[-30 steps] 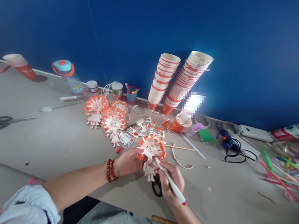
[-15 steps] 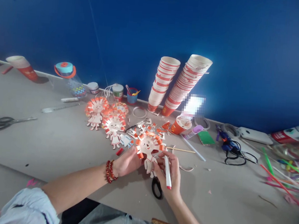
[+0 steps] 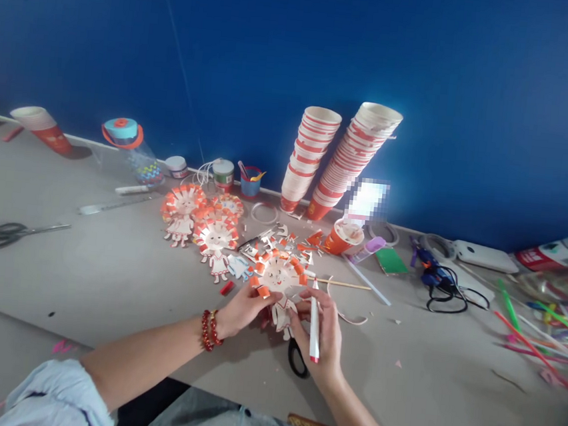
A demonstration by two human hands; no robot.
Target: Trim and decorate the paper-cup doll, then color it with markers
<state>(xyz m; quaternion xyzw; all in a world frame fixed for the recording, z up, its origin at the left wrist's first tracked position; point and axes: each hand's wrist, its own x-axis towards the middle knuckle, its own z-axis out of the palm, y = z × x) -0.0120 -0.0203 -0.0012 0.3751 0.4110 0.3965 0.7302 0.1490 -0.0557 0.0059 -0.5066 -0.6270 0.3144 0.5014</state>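
A paper lion [image 3: 278, 277] with a smiling face, curled orange mane strips and a white body trimmed in red is held over the table. My left hand [image 3: 243, 311] grips it at the lower left of the mane, thumb on the front. A white marker with red ends [image 3: 314, 333] rests between the fingers of my right hand [image 3: 328, 341]. My right thumb and fingertips also touch the lion's body. Below the hands shows a black scissor handle [image 3: 298, 360]; its blades are hidden. A red cap [image 3: 227, 288] lies beside my left hand.
Similar paper lions [image 3: 215, 236] lie at the left behind paper scraps [image 3: 286, 243]. Two tall paper cup stacks [image 3: 310, 159] stand by the blue wall. Scissors [image 3: 10, 235] lie far left. A blue glue gun [image 3: 432, 271] and coloured straws [image 3: 534, 351] are at the right.
My left hand has turned from palm-up behind the lion to gripping its mane with the thumb in front. The lion has shifted slightly left. The marker stays in my right hand.
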